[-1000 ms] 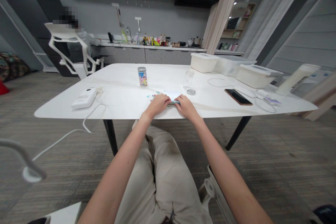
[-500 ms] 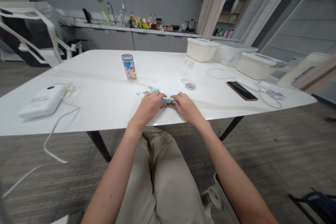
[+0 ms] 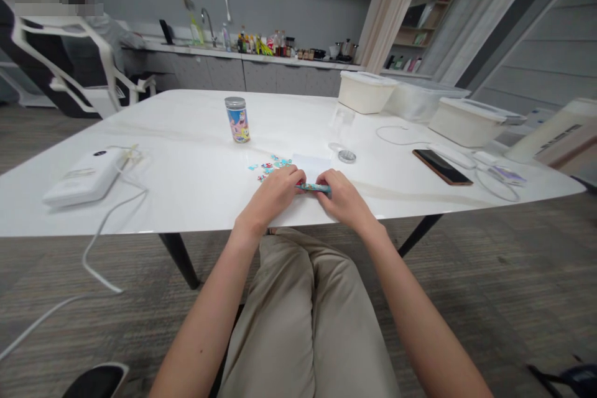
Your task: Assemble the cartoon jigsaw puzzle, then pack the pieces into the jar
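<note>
Near the front edge of the white table, my left hand (image 3: 278,191) and my right hand (image 3: 344,196) grip opposite ends of a narrow blue, colourful strip of jigsaw puzzle (image 3: 314,187). Fingers and thumbs are closed on it, hiding both ends. The strip looks curled or tilted up from the table. Small loose puzzle pieces (image 3: 273,165) in light blue and red lie scattered just beyond my left hand. A pale, flat sheet (image 3: 311,165) lies behind the strip, partly covered by my hands. Farther back stands a cartoon-printed can (image 3: 238,121) with a silver lid.
A clear jar (image 3: 342,123) and a silver lid (image 3: 346,156) are right of centre. A phone (image 3: 441,166), cables and white storage boxes (image 3: 366,92) occupy the right side. At left lies a white device (image 3: 86,177) with a cord. A person sits beyond, in a chair (image 3: 65,43).
My hands have moved slightly apart, with the strip still between them. More of the loose pieces and the pale sheet now show. The whole view has shifted a little.
</note>
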`<action>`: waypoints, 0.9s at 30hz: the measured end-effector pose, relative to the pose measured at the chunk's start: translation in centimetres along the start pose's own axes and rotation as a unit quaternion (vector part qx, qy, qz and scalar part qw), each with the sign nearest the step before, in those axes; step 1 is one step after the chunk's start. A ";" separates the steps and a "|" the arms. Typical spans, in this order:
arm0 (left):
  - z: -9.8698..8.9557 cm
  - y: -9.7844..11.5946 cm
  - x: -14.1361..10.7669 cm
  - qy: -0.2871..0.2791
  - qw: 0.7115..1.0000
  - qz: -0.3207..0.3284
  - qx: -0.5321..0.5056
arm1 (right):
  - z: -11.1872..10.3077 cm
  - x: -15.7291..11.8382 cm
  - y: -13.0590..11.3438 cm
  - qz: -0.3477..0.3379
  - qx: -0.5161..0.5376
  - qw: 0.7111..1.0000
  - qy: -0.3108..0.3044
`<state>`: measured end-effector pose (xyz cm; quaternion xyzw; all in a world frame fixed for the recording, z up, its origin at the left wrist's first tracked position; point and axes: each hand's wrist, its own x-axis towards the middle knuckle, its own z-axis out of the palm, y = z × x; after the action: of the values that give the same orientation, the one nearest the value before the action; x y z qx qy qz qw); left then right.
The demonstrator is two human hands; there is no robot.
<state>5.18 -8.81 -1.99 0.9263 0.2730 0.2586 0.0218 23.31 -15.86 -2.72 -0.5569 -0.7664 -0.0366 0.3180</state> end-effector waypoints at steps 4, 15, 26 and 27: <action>-0.1 0.0 -0.1 0.003 1.000 0.005 -0.022 | -0.2 -0.2 -0.1 0.008 0.005 1.000 -0.004; -0.3 0.1 0.0 -0.008 0.999 -0.014 -0.043 | -0.3 -0.4 -0.2 -0.003 0.009 1.000 -0.013; 0.1 0.0 -0.2 0.020 0.998 -0.004 -0.054 | -0.1 -0.4 0.2 0.002 0.004 1.000 -0.015; 0.1 0.0 -0.3 0.015 0.999 -0.001 -0.050 | -0.1 -0.4 0.3 0.004 0.001 1.000 -0.018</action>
<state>5.03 -8.89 -2.21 0.9198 0.2614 0.2854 0.0645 23.64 -16.14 -2.93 -0.5600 -0.7701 -0.0245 0.3046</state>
